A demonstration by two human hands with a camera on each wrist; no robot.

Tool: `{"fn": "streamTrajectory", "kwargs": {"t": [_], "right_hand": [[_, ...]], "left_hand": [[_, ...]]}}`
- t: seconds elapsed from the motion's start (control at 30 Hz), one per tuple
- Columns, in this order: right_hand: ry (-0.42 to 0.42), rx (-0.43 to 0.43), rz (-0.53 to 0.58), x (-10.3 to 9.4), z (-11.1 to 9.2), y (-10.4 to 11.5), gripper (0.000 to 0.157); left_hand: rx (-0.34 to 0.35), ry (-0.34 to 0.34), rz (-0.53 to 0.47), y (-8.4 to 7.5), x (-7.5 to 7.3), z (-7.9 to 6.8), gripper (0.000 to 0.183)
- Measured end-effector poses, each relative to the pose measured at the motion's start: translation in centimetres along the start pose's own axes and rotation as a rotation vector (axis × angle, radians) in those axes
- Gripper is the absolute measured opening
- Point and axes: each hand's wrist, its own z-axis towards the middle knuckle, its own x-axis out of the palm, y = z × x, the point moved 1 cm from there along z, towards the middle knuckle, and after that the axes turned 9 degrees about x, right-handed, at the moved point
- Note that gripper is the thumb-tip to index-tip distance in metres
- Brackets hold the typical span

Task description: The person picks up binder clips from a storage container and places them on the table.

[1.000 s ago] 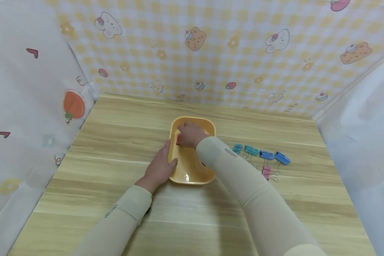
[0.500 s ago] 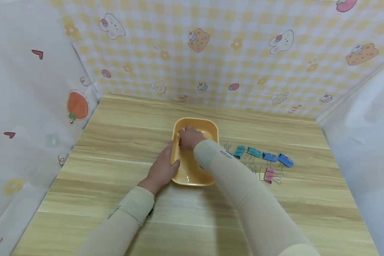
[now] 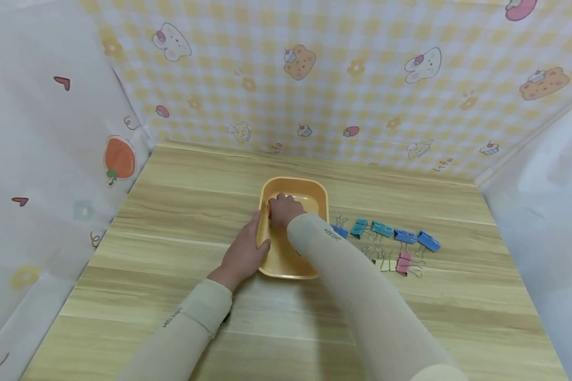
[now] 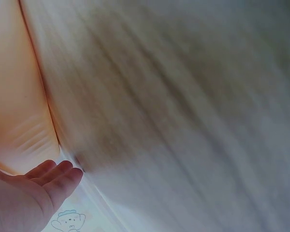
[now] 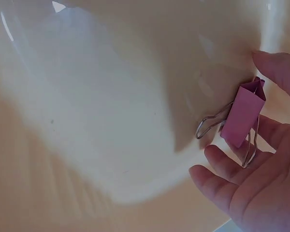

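Note:
A yellow-orange plastic tray [image 3: 288, 270] sits on the wooden table. My left hand [image 3: 243, 251] holds its left side, thumb over the rim and fingers along the outer wall; the left wrist view shows that hand [image 4: 34, 198] beside the tray wall [image 4: 19, 92]. Inside the tray, near its left wall, is my right hand [image 3: 286, 210]. The right wrist view has a pink binder clip [image 5: 242, 116] with wire handles against the fingers of this hand [image 5: 266, 179]. Its thumb stands apart from the clip, and the fingers are loosely bent.
Right of the tray lie several binder clips: blue [image 3: 340, 231], teal [image 3: 359, 228], green [image 3: 382, 229], two more blue ones, a pale yellow one [image 3: 385, 265] and a pink one [image 3: 404, 263]. My right sleeve [image 3: 362, 291] crosses the tray's right rim. A checked cloth [image 3: 314, 95] hangs behind the table.
My right hand has shifted slightly nearer within the tray, its sleeve uncovering blue and pale yellow clips. The left hand keeps its hold. The whole head view has drifted a little.

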Motion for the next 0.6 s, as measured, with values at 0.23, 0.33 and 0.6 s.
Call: {"fn": "streamTrajectory", "kwargs": {"t": [0.23, 0.33, 0.6], "right_hand": [[-0.014, -0.017, -0.020, 0.24, 0.10, 0.05, 0.043], [-0.008, -0.019, -0.021, 0.00, -0.12, 0.15, 0.042], [-0.016, -0.032, -0.030, -0.20, -0.48, 0.37, 0.038]], "left_hand": [[-0.005, 0.000, 0.008, -0.02, 0.13, -0.07, 0.076], [-0.005, -0.001, 0.013, -0.07, 0.08, -0.08, 0.076], [-0.008, 0.005, 0.019, -0.07, 0.01, -0.15, 0.076]]}}
